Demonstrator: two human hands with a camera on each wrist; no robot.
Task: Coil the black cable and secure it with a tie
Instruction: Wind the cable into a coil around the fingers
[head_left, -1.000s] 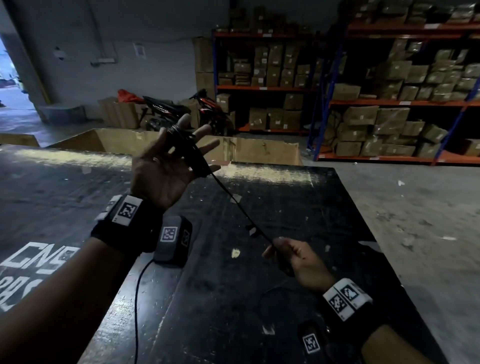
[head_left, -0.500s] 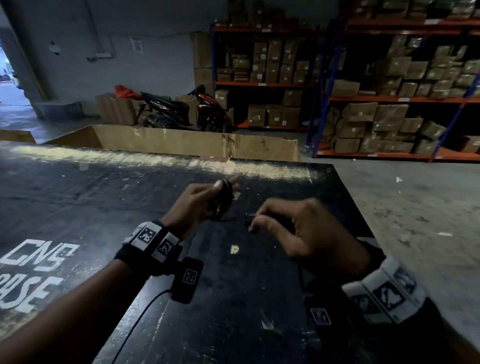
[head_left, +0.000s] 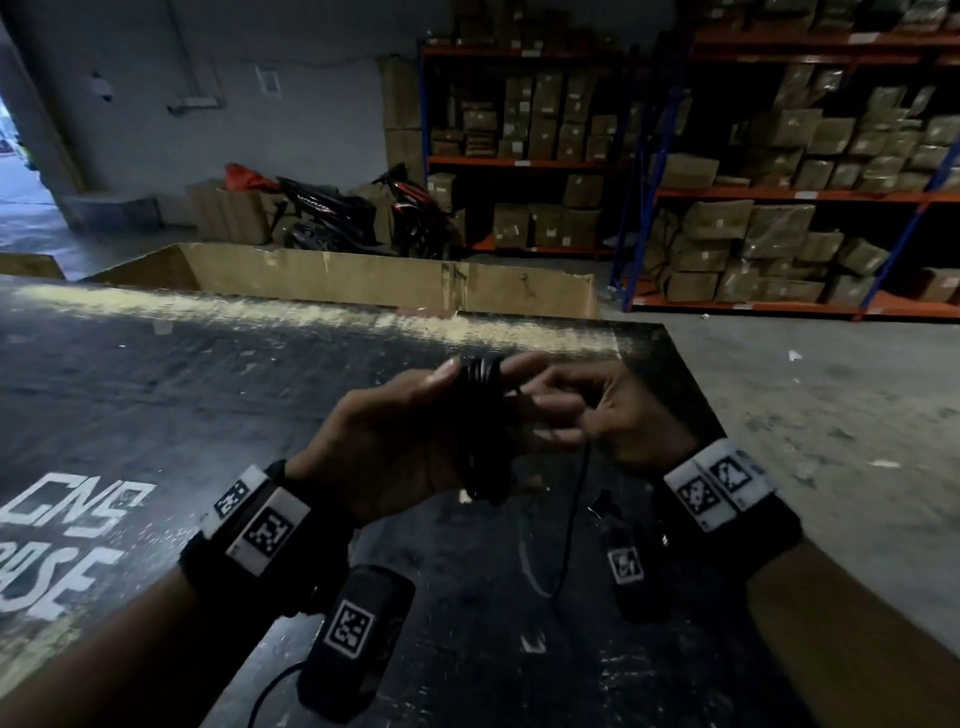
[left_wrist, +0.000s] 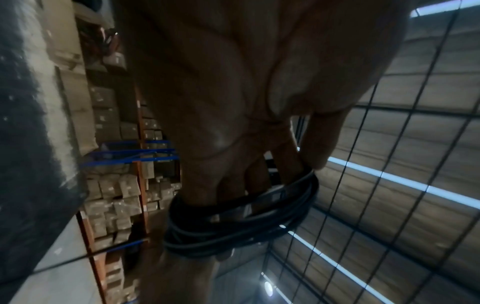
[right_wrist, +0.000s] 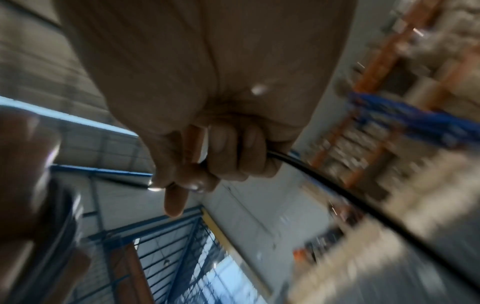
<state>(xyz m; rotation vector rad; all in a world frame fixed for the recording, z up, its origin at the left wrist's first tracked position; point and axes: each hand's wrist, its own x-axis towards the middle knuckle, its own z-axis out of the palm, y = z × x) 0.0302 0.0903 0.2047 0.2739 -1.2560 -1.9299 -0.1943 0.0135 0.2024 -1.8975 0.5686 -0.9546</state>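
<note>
The black cable is wound in several loops around the fingers of my left hand, held above the black table. In the left wrist view the coil rings the fingers and the thumb presses on its edge. My right hand is close against the coil on its right side. Its curled fingers grip the cable's free strand, which hangs down toward the table. No tie shows in any view.
The black table bears white lettering at the left, and its right edge drops to a concrete floor. Beyond the far edge stands a large cardboard bin, then parked motorbikes and box-filled shelving.
My left hand came down from its raised, palm-up pose. The right hand rose from low on the table to meet it, and the taut strand between them is now short and slack.
</note>
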